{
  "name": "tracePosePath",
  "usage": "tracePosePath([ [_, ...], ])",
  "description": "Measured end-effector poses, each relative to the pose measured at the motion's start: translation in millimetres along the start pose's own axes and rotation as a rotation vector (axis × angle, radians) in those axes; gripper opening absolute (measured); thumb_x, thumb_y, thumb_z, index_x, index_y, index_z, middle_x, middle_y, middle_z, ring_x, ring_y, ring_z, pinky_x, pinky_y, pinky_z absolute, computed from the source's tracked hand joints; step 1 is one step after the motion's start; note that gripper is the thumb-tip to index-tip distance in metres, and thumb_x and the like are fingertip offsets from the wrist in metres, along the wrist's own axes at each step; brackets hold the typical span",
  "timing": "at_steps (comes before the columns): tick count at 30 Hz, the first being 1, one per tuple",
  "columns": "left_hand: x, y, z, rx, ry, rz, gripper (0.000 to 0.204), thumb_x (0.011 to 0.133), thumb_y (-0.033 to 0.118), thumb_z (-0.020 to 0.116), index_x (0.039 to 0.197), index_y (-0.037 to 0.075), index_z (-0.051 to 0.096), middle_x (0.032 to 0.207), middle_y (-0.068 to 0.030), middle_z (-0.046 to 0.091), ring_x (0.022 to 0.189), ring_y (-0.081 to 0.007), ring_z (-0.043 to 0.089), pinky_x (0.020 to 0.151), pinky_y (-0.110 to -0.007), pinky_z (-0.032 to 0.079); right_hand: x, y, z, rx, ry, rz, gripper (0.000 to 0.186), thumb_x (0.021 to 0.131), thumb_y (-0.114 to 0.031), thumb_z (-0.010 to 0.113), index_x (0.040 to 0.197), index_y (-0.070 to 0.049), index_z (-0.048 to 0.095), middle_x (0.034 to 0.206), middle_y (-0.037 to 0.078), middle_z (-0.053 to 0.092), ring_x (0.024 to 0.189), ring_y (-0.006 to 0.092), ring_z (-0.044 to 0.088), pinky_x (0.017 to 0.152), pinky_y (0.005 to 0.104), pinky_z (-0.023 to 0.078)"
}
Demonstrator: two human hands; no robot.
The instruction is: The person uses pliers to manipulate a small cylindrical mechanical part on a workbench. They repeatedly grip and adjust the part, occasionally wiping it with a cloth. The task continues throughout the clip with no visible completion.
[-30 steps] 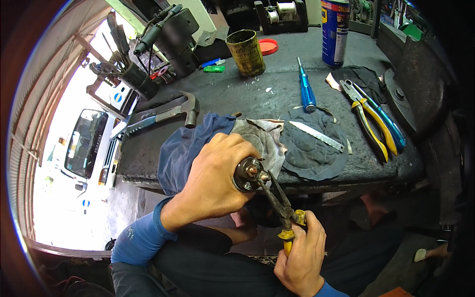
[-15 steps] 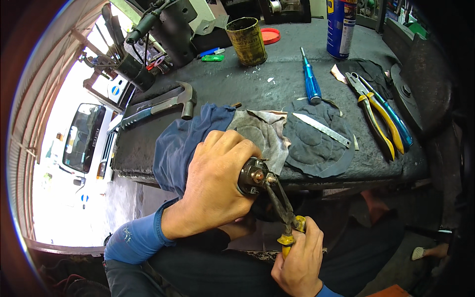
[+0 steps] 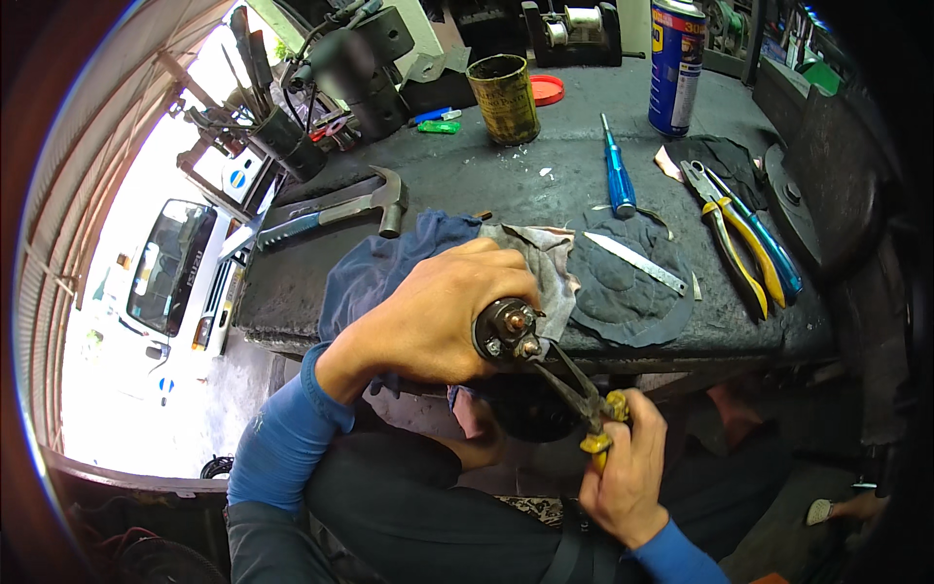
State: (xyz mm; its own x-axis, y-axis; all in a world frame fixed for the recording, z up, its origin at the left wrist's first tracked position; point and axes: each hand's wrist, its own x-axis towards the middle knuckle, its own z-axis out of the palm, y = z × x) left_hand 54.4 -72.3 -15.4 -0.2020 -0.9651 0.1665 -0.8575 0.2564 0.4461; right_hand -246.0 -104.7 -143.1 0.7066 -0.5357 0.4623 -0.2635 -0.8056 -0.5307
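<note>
My left hand [image 3: 443, 311] is wrapped round a black starter solenoid [image 3: 494, 331], with its round end and copper-coloured studs turned toward me. Over the bench's front edge, my right hand [image 3: 630, 472] grips long-nose pliers [image 3: 591, 399] by their yellow handles. Their jaws are spread, with the tips right beside the lower stud; whether they touch it I cannot tell. Behind my left hand lie a blue cloth [image 3: 365, 277] and a grey rag [image 3: 555, 268]. The solenoid's body is mostly hidden in my palm.
On the dark bench [image 3: 486, 185] lie a hammer [image 3: 360, 202], a blue screwdriver [image 3: 617, 175], a metal blade [image 3: 632, 261] on a dark cloth pad [image 3: 623, 316], and yellow-black pliers [image 3: 735, 234]. Farther back stand a grimy tin [image 3: 504, 102] and a blue spray can [image 3: 675, 73].
The plier jaws have spread and their tips have shifted on the lower stud's side. The solenoid has turned slightly clockwise in my left hand. My view has shifted a little.
</note>
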Motion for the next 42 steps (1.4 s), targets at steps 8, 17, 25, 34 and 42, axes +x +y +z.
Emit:
tracePosePath([
  [8,-11.1,23.9,15.0,0.161,0.152,-0.126,0.042,0.065,0.01,0.089,0.103,0.009,0.07,0.103,-0.0089,0.067,0.1,-0.0347,0.062,0.09,-0.043,0.05,-21.4,-46.9,-5.8,0.22,-0.116,0.183,0.06,0.073,0.005,0.067,0.132,0.011,0.058,0.151,0.039,0.046,0.136,0.0556,0.052,0.118,0.0571,0.043],
  [17,-12.3,39.8,30.2,0.283,0.272,-0.212,0.039,0.067,0.01,0.089,0.102,0.008,0.071,0.102,-0.0097,0.067,0.101,-0.036,0.063,0.089,-0.044,0.05,-19.7,-57.8,0.1,0.17,-0.116,0.267,0.065,0.072,0.0,0.078,0.133,0.01,0.06,0.151,0.037,0.045,0.134,0.0532,0.052,0.114,0.0579,0.042],
  [25,-13.7,43.5,40.6,0.336,0.315,-0.216,0.041,0.064,0.01,0.084,0.103,0.01,0.072,0.106,-0.0084,0.065,0.105,-0.0351,0.061,0.087,-0.045,0.047,-22.5,-59.3,0.1,0.156,-0.18,0.279,0.062,0.072,-0.004,0.082,0.128,0.01,0.061,0.148,0.036,0.046,0.127,0.0502,0.053,0.108,0.0568,0.044],
  [34,-15.3,38.8,34.4,0.297,0.265,-0.185,0.046,0.062,0.012,0.085,0.106,0.011,0.072,0.106,-0.0073,0.065,0.105,-0.0338,0.06,0.088,-0.045,0.046,-18.7,-36.9,13.0,0.085,-0.094,0.143,0.058,0.067,0.004,0.077,0.12,0.01,0.054,0.14,0.038,0.05,0.119,0.0538,0.057,0.103,0.0575,0.05],
  [42,-5.4,34.7,12.8,0.329,0.021,-0.025,0.042,0.063,0.01,0.088,0.102,0.01,0.073,0.106,-0.0059,0.069,0.104,-0.0338,0.062,0.089,-0.043,0.05,-2.7,19.9,26.4,-0.142,-0.135,-0.022,0.03,0.078,-0.003,0.072,0.106,0.001,0.063,0.131,0.026,0.06,0.11,0.0413,0.061,0.094,0.0516,0.049],
])
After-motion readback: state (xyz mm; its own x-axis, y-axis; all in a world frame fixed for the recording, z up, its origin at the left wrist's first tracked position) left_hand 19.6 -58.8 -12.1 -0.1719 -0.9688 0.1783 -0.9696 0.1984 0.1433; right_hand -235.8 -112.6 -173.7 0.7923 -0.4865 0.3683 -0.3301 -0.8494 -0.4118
